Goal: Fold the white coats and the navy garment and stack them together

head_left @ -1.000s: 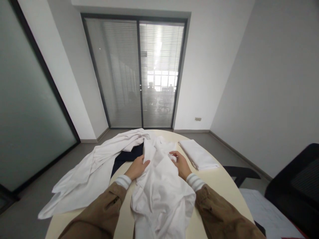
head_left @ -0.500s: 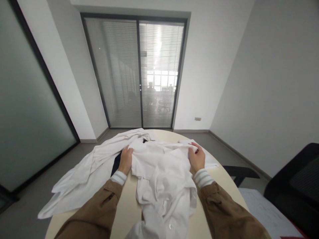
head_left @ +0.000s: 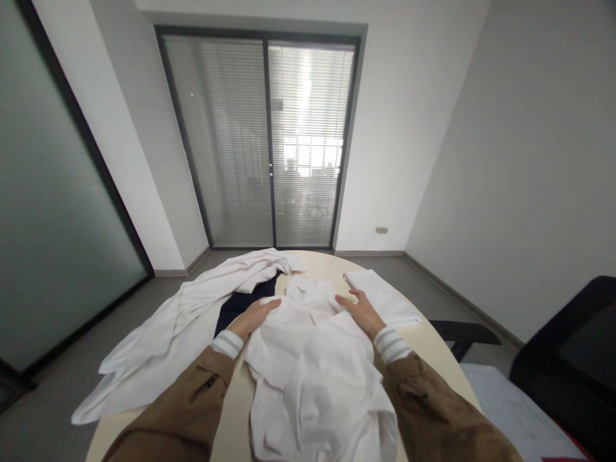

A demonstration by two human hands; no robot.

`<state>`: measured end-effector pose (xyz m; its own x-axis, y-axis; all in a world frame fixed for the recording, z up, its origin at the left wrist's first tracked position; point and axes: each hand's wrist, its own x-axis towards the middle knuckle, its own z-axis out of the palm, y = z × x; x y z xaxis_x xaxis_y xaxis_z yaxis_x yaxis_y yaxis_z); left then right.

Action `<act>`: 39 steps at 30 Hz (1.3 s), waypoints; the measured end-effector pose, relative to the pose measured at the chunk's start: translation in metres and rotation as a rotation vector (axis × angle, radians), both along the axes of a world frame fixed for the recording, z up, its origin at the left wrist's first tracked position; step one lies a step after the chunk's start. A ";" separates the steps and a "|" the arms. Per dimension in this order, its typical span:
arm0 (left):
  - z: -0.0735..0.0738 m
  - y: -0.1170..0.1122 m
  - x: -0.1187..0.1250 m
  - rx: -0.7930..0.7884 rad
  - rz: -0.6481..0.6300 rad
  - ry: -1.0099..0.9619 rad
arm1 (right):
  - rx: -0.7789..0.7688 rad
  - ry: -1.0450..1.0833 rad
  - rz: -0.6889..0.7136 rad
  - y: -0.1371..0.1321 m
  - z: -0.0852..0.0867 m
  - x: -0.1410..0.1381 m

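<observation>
A crumpled white shirt lies spread on the round cream table in front of me. My left hand rests flat on the shirt's upper left part, fingers stretched out. My right hand lies flat on its upper right part, fingers also extended. Both arms wear brown sleeves with striped white cuffs. The shirt's collar end points away from me.
A large loose white garment drapes over the table's left edge, with a dark navy cloth under it. A folded white cloth lies at the far right. A black chair stands to the right; glass doors with blinds are ahead.
Both hands had gripped the shirt's top corners and held it up; now the shirt lies flatter on the table and the hands rest open on it, closer together.
</observation>
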<state>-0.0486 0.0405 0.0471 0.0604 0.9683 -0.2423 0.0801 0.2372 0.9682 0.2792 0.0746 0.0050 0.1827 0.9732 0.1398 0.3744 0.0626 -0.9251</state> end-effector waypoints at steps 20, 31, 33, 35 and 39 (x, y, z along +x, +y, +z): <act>-0.004 0.010 -0.012 0.577 0.144 0.175 | 0.369 -0.073 -0.084 -0.005 0.020 0.002; -0.013 0.013 0.002 0.378 0.027 0.211 | -0.128 -0.059 0.137 0.004 0.009 -0.009; -0.018 0.012 0.004 0.301 -0.012 0.237 | -0.156 -0.127 0.189 0.003 0.009 -0.010; -0.020 0.011 0.006 0.254 -0.046 0.262 | -0.162 -0.250 0.188 0.001 0.010 -0.010; -0.018 0.007 0.009 0.343 -0.119 0.315 | -0.141 -0.413 0.233 -0.002 0.013 -0.011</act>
<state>-0.0401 0.0478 0.0288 0.1509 0.9864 0.0656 0.3889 -0.1203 0.9134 0.2681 0.0728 0.0183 -0.0845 0.9963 0.0186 0.7028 0.0728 -0.7076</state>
